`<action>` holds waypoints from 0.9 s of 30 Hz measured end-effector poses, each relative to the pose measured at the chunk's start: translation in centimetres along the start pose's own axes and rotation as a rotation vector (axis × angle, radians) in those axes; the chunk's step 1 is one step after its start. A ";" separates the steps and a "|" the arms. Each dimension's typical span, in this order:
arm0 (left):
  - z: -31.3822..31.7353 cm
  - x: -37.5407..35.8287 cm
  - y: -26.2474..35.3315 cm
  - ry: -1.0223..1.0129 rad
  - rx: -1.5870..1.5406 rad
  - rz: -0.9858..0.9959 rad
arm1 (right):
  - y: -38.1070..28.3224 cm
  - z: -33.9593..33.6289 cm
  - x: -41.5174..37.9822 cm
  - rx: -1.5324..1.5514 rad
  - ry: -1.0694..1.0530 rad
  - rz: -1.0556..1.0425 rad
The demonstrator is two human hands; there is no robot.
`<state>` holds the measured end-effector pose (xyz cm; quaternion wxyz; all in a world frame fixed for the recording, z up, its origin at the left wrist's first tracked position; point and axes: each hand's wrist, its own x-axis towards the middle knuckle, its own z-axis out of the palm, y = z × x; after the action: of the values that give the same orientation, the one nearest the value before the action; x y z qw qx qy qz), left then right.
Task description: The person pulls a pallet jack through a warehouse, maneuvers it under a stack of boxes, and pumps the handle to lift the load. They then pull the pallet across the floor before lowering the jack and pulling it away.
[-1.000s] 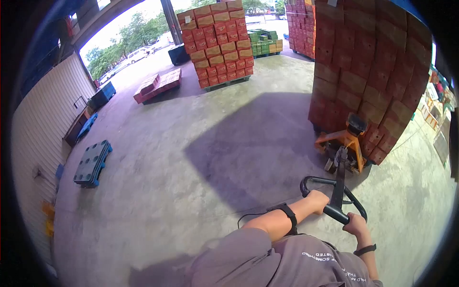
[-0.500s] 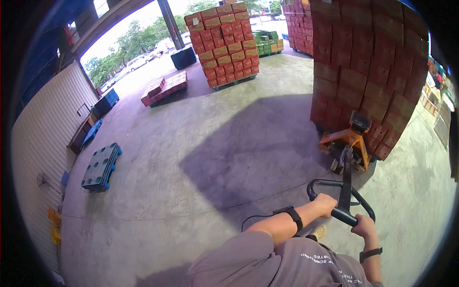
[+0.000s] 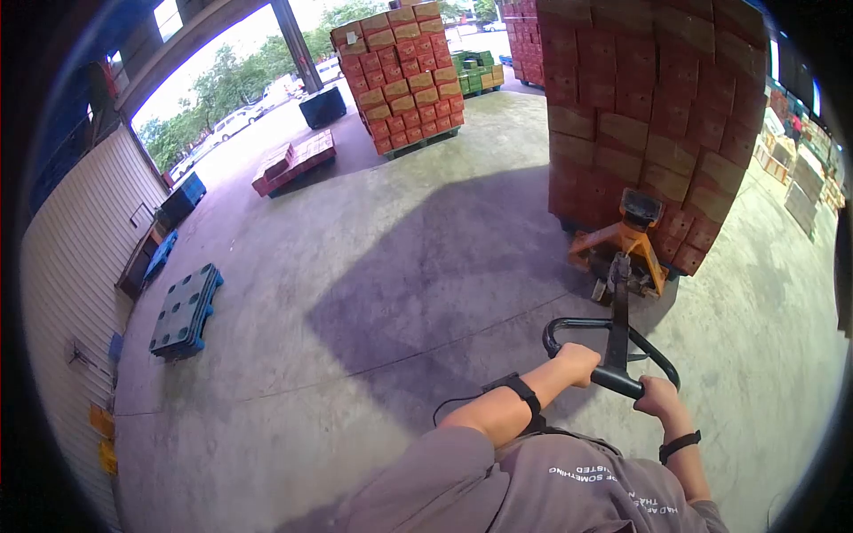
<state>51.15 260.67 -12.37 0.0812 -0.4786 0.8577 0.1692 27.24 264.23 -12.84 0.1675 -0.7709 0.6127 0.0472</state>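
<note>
My left hand (image 3: pixel 579 364) is closed around the left end of the black handle bar (image 3: pixel 617 381) of a pallet jack. At the bar's right end, my right hand (image 3: pixel 657 397) wraps it too. A looped handle frame and a dark shaft (image 3: pixel 619 306) lead from the bar to the orange pallet jack (image 3: pixel 633 244). Behind the jack rises a tall stack of red and tan cartons (image 3: pixel 649 133), close against its body. The jack's forks are hidden under the load. Black straps circle both my forearms.
A blue-green plastic pallet (image 3: pixel 185 309) lies on the concrete floor (image 3: pixel 293 346) at left. Farther off are a low load of red cartons (image 3: pixel 298 162), another tall carton stack (image 3: pixel 400 80), green crates (image 3: pixel 475 75) and a dark bin (image 3: pixel 322 107) by a post. A corrugated wall (image 3: pixel 75 240) runs along the left.
The pallet jack, its carton stack and both my hands have shifted left in view, along with the background stacks. Both hands keep their grip on the handle bar.
</note>
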 end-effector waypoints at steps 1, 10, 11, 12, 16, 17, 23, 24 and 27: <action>0.3 -1.2 0.9 0.006 -0.006 -0.014 | -0.2 0.1 -1.3 0.002 -0.016 -0.003; 4.3 -11.7 5.0 0.032 -0.043 0.004 | -4.6 2.9 -12.3 -0.020 0.006 -0.066; 5.0 -12.9 5.4 0.033 -0.056 0.005 | -5.1 3.6 -13.6 -0.013 0.003 -0.048; 5.7 -14.2 5.6 0.036 -0.066 0.007 | -5.7 4.3 -14.7 -0.005 0.004 -0.030; 8.0 -19.4 5.3 0.084 -0.074 0.066 | -8.9 7.5 -18.5 0.014 0.038 -0.004; 8.5 -20.7 5.2 0.091 -0.076 0.086 | -10.0 8.1 -19.6 0.017 0.051 0.005; 11.4 -27.8 4.9 0.045 -0.047 0.111 | -15.8 11.1 -25.6 0.015 0.046 0.059; 11.5 -28.9 5.2 0.043 -0.049 0.111 | -16.4 11.3 -26.8 0.025 0.044 0.054; 12.7 -32.3 6.4 0.061 -0.058 0.104 | -17.5 12.2 -29.7 0.029 0.022 0.031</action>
<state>62.55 294.08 -13.13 0.0322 -0.4407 0.8781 0.1833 38.43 299.02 -12.52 0.1712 -0.7593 0.6270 0.0324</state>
